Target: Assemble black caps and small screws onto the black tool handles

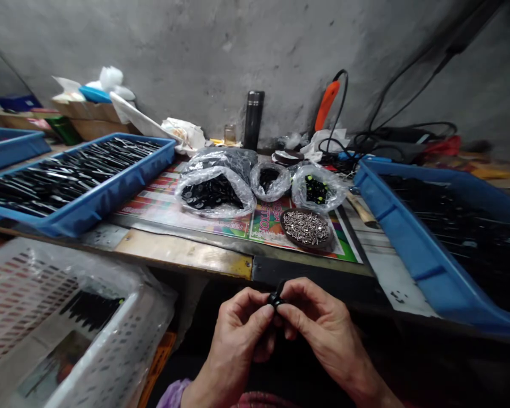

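Note:
Between my two hands, just off the table's front edge, is a small black part (274,299). My left hand (243,328) pinches it from the left with thumb and forefinger. From the right, the thumb and forefinger of my right hand (318,326) close on the same part. A round dish of small silver metal pieces (306,228) sits beyond my hands. Behind it are an open plastic bag of black round parts (215,195), a smaller bag with black parts (270,180) and a bag of black and yellow-green parts (317,188).
Blue trays with black parts stand at the left (74,218) and right (429,266). A white basket (123,317) is at the lower left. Behind the bags stand a dark flask (254,120) and an orange-handled tool (326,105) with a cable.

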Tool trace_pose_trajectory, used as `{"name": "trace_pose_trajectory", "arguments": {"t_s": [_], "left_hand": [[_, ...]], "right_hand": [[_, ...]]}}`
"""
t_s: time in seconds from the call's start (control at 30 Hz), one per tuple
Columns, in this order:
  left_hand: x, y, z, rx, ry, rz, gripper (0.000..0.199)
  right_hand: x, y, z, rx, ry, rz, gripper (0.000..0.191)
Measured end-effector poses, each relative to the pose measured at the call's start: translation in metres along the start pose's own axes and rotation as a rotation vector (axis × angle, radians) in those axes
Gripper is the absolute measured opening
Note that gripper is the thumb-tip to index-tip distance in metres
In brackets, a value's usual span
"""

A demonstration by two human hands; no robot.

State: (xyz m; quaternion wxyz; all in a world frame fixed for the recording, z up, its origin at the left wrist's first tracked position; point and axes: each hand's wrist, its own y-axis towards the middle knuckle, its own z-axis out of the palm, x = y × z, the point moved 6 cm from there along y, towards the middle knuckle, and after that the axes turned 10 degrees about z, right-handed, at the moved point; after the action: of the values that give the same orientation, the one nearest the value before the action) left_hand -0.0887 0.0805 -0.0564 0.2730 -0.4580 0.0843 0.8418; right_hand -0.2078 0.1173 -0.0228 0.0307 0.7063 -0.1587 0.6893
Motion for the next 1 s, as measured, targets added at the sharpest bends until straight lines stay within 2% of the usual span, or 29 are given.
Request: {"name": "trace_pose_trajectory", "arguments": {"t_s": [0.13, 0.33, 0.57, 0.73, 1.0], "left_hand": [[-0.002, -0.0005, 0.0002, -0.015, 0.016, -0.011, 0.032], [-0.0023, -0.0007, 0.0002, -0.012, 0.008, 0.005, 0.032], [-0.0044, -0.0007, 0.0003, -0.007, 0.045, 0.004, 0.034], [-0.0037, 0.0001, -0.0014, -0.005, 0.055, -0.002, 0.034], [0.0015, -0.0011, -0.0043, 0.0, 0.04, -0.025, 0.03]], "right_hand": [[-0.0029, 0.0008, -0.0031, -0.004, -0.038, -0.013, 0.014], [-0.0056, 0.001, -0.0015, 0.007, 0.018, 0.009, 0.014], [-0.001, -0.0023, -0.0017, -0.05, -0.102, -0.099, 0.007], [-0.0027, -0.001, -0.0025, -0.002, -0.054, -0.054, 0.007], [-0.0061, 0.0025, -0.0015, 0.008, -0.004, -0.025, 0.008]]}}
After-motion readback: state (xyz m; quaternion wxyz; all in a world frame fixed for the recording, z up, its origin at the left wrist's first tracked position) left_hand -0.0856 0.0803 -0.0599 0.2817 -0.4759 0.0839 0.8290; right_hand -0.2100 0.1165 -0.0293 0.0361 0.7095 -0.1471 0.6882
